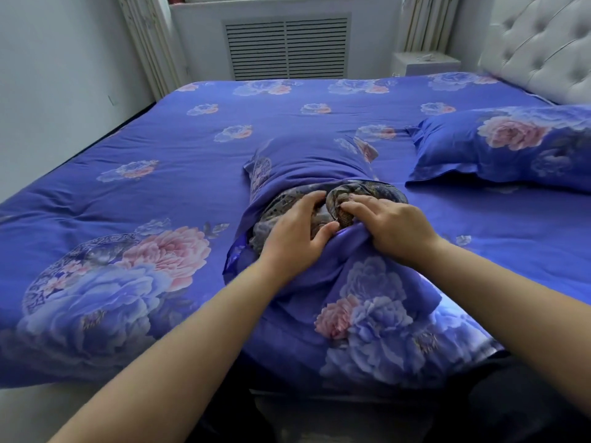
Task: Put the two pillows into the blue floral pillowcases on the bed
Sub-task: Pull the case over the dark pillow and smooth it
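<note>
Stuffing a patterned pillow (345,199) into a blue floral pillowcase (307,164) mid-bed, the left hand (297,238) presses it with spread fingers while the right hand (390,228) pinches the case's hem, best held taut; a finished pillow (505,148) lies near the headboard (540,46).

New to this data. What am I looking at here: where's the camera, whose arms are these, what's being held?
There is no robot here. One wide-angle camera sits on a person's head and looks forward and down, so the two bare arms are the wearer's own. The bed is covered in a blue floral sheet. At the right lies a finished pillow, already in its blue floral case. In the middle, a second pillow with a brownish patterned cover is mostly inside the other pillowcase, with its near end showing at the opening. The left hand presses on that exposed end. The right hand grips the case's loose edge beside it.
</note>
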